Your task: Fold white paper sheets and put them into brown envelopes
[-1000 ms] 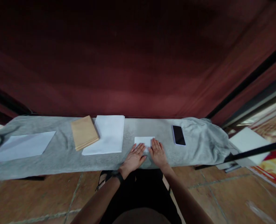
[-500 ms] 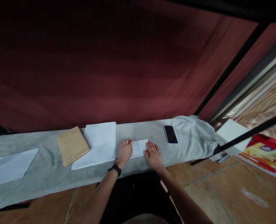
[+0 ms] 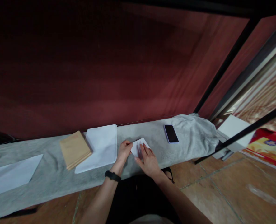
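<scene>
A small folded sheet of white paper point(image 3: 136, 149) lies turned at an angle on the grey cloth, between my two hands. My left hand point(image 3: 123, 151) pinches its left corner between thumb and fingers. Over its right part, my right hand point(image 3: 147, 161) rests with the fingers stretched out and the thumb apart, covering some of the paper. To the left of my hands is a stack of white paper point(image 3: 102, 144). Brown envelopes or folded brown paper point(image 3: 75, 148) lie partly on that stack.
A phone point(image 3: 171, 134) lies on the grey cloth point(image 3: 189, 137) to the right. Another white sheet point(image 3: 14, 174) is at the far left. A dark red panel point(image 3: 109, 77) rises behind the narrow surface. Black bars and a red-yellow box point(image 3: 268, 147) stand at the right.
The small paper has been turned from lying straight to an angle. My left hand has gone from resting at its edge to pinching its corner; my right hand has moved left over it.
</scene>
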`<state>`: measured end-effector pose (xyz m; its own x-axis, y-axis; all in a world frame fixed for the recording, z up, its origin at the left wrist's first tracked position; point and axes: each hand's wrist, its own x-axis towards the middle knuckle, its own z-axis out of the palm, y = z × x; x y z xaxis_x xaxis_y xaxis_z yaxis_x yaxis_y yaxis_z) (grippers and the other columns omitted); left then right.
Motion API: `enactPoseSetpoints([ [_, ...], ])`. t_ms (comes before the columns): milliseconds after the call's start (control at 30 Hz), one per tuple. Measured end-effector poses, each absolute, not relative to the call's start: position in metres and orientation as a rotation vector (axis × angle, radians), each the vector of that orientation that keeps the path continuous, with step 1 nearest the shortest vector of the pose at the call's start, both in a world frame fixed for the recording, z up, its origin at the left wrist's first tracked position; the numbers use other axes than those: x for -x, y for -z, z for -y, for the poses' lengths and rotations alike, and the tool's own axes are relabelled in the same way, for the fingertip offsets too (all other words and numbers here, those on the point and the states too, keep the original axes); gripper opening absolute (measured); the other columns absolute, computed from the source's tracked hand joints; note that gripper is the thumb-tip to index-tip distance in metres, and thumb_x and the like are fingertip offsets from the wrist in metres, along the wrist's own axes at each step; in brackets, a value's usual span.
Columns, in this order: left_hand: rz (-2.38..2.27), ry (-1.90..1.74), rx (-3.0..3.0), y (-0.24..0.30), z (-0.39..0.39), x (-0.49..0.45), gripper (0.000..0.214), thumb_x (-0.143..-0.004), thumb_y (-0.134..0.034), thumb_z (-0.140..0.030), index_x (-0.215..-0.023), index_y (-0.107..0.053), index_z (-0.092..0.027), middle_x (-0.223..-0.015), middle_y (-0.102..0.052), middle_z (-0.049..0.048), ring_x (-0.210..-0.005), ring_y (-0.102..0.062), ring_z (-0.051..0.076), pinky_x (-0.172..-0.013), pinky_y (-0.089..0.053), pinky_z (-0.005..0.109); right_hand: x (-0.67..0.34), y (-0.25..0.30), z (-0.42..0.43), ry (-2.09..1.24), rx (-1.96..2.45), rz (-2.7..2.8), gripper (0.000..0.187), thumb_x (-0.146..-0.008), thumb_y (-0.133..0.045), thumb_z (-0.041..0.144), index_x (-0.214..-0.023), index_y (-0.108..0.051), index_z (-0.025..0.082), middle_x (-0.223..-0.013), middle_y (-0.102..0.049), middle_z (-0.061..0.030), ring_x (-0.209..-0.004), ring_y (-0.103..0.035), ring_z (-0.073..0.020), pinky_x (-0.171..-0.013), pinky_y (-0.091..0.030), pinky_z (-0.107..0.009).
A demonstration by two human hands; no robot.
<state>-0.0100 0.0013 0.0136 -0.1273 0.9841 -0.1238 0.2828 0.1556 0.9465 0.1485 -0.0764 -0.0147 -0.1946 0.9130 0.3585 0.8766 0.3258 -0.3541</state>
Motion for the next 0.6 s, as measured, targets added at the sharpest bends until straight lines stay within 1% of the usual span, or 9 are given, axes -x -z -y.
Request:
enactPoseSetpoints([
  [67, -1.536, -1.061, -1.239, -0.025, 0.002, 0.004, 0.015, -0.073, -0.062, -0.033, -0.067, -0.058, -0.019, -0.056, -0.056, -0.0030, -0.050, -0.056, 0.014, -0.044, -0.041, 0.022, -0.138, 0.002, 0.078, -0.113, 1.590, 2.082, 0.065, -0.094, -0.052, 0.036, -0.152, -0.038, 0.013, -0.156, -0.040, -0.0164, -0.136, -0.049, -0.0283, -0.112, -0.039, -0.043],
  [133, -1.493, -1.096, -1.230, -0.036, 0.005, 0.000, 0.021, -0.076, -0.062, -0.039, -0.071, -0.059, -0.019, -0.065, -0.061, -0.0003, -0.060, -0.062, 0.015, -0.050, -0.047, 0.023, -0.138, -0.005, 0.075, -0.209, 1.585, 2.028, 0.055, -0.093, -0.049, 0.024, -0.147, -0.047, 0.016, -0.150, -0.050, -0.0134, -0.128, -0.057, -0.0256, -0.108, -0.043, -0.037],
  [200, -1.444, -1.169, -1.169, -0.042, 0.009, 0.000, 0.031, -0.083, -0.057, -0.049, -0.082, -0.062, -0.019, -0.084, -0.069, 0.0045, -0.080, -0.068, 0.018, -0.061, -0.053, 0.024, -0.146, -0.007, 0.068, -0.372, 1.532, 1.896, 0.045, -0.094, -0.043, 0.020, -0.137, -0.058, 0.019, -0.135, -0.064, -0.0101, -0.115, -0.065, -0.0227, -0.099, -0.049, -0.032],
  [267, -1.454, -1.231, -1.056, -0.040, 0.015, 0.002, 0.041, -0.090, -0.050, -0.057, -0.097, -0.063, -0.019, -0.106, -0.070, 0.0085, -0.100, -0.067, 0.021, -0.069, -0.055, 0.026, -0.156, -0.003, 0.059, -0.557, 1.472, 1.682, 0.037, -0.098, -0.039, 0.028, -0.123, -0.067, 0.019, -0.112, -0.075, -0.0084, -0.097, -0.071, -0.0225, -0.085, -0.055, -0.030],
  [333, -1.499, -1.215, -0.936, -0.029, 0.022, 0.004, 0.043, -0.092, -0.050, -0.056, -0.113, -0.061, -0.020, -0.117, -0.068, 0.0107, -0.105, -0.066, 0.022, -0.071, -0.055, 0.028, -0.164, 0.005, 0.050, -0.717, 1.448, 1.454, 0.039, -0.100, -0.039, 0.039, -0.110, -0.070, 0.018, -0.089, -0.077, -0.0074, -0.079, -0.072, -0.0230, -0.068, -0.056, -0.030],
  [367, -1.514, -1.171, -0.897, -0.020, 0.025, 0.005, 0.042, -0.092, -0.054, -0.052, -0.119, -0.058, -0.020, -0.117, -0.069, 0.0113, -0.102, -0.068, 0.022, -0.071, -0.056, 0.028, -0.166, 0.010, 0.047, -0.765, 1.448, 1.364, 0.041, -0.100, -0.039, 0.042, -0.106, -0.071, 0.017, -0.082, -0.076, -0.0070, -0.073, -0.071, -0.0230, -0.062, -0.056, -0.030],
  [433, -1.454, -1.087, -0.857, 0.000, 0.029, 0.006, 0.046, -0.089, -0.062, -0.037, -0.131, -0.052, -0.020, -0.110, -0.071, 0.0108, -0.094, -0.071, 0.021, -0.072, -0.057, 0.030, -0.169, 0.022, 0.042, -0.798, 1.461, 1.273, 0.042, -0.099, -0.038, 0.043, -0.104, -0.070, 0.016, -0.077, -0.075, -0.0073, -0.068, -0.070, -0.0226, -0.057, -0.055, -0.030],
  [500, -1.431, -1.059, -0.902, 0.018, 0.028, 0.008, 0.054, -0.086, -0.063, -0.024, -0.138, -0.047, -0.020, -0.099, -0.073, 0.0072, -0.086, -0.072, 0.019, -0.071, -0.057, 0.029, -0.171, 0.033, 0.039, -0.783, 1.489, 1.253, 0.042, -0.098, -0.038, 0.042, -0.107, -0.069, 0.014, -0.079, -0.075, -0.0084, -0.067, -0.070, -0.0224, -0.056, -0.055, -0.031],
  [600, -1.523, -1.096, -1.176, 0.036, 0.017, 0.014, 0.064, -0.083, -0.058, -0.015, -0.144, -0.042, -0.018, -0.081, -0.070, 0.0002, -0.071, -0.070, 0.016, -0.066, -0.056, 0.027, -0.179, 0.046, 0.040, -0.734, 1.547, 1.259, 0.044, -0.095, -0.039, 0.042, -0.115, -0.065, 0.013, -0.077, -0.073, -0.0087, -0.065, -0.069, -0.0231, -0.056, -0.055, -0.033],
])
